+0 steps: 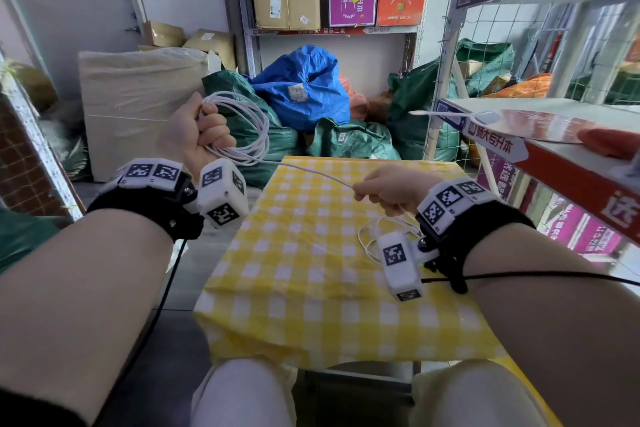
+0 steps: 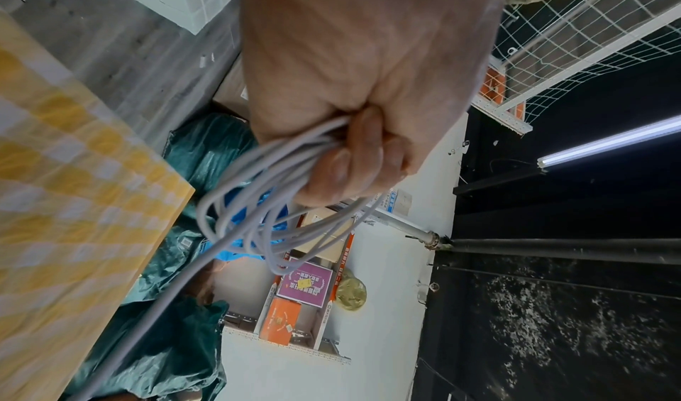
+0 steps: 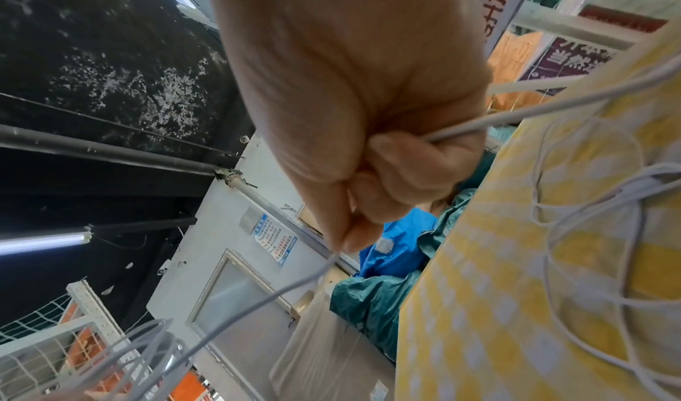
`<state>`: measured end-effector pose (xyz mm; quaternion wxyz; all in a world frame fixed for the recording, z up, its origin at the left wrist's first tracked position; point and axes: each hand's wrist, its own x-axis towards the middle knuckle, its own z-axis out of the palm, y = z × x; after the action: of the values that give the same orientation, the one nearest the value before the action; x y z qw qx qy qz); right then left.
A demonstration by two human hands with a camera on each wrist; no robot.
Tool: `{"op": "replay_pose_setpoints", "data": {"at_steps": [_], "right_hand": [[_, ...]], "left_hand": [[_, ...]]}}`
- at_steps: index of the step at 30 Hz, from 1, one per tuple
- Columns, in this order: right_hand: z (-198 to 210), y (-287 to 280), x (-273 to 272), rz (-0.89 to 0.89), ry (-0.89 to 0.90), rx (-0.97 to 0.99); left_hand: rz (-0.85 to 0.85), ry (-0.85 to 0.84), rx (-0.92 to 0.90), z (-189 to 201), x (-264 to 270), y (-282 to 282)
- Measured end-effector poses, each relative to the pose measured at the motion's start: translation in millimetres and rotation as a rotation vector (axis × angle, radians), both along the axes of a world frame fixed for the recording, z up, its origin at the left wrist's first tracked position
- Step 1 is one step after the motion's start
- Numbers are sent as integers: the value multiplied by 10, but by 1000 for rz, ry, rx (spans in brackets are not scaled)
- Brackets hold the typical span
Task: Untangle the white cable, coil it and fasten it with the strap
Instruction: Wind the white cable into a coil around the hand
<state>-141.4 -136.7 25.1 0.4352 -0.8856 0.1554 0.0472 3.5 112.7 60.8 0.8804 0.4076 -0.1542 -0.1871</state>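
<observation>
Head view: we're seeing 2 hands w/ 1 white cable [image 1: 242,128]. The left hand [image 1: 199,133] is clenching a bundle of loops, held up left of the counter [image 1: 311,288]; we can't count the loops exactly. A single strand is running from it down-right to the right hand [image 1: 391,187], which is pinching it over the counter. The loose slack by the right wrist is partly hiding behind the wrist camera.

Left wrist: the fingers [image 2: 354,156] are curling round the cable [image 2: 258,203]; several loops are hanging below, 1 strand is leaving toward lower left.

Right wrist: the hand [image 3: 350,101] is gripping the strand [image 3: 258,299]; tangled slack [image 3: 589,232] is lying on the yellow check cloth [image 3: 479,320]. No cable end is showing.
</observation>
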Motion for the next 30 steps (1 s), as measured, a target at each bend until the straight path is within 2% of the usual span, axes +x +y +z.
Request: {"op": "replay_pose_setpoints", "data": {"at_steps": [6,9,12,16,18,21,23,27,30], "right_hand": [[-13,-40,47,-192,16,-273],[10,-39,52,-298,-31,-273],[53,-7,123,-317,-64,-71],[152,105,201,-367,-209,495],[204,208,199,-315,-274,653],[257,337,193,-243,-341,771],[260,418,181,-168,-373,745],[251,542,136,-12,-437,492],[233,591,131,7,-505,366]], "left_hand": [[28,-16,15,-13,13,75],[-53,-77,106,-25,-45,22],[-191,-143,208,-30,-138,-36],[-321,-235,354,-56,-280,-159],[-336,-257,425,-87,-335,-236],[-323,-269,479,-134,-413,-348],[-276,-281,510,-145,-468,-416],[-250,-280,499,-145,-541,-533],[-232,-272,466,-159,-570,-582]]}}
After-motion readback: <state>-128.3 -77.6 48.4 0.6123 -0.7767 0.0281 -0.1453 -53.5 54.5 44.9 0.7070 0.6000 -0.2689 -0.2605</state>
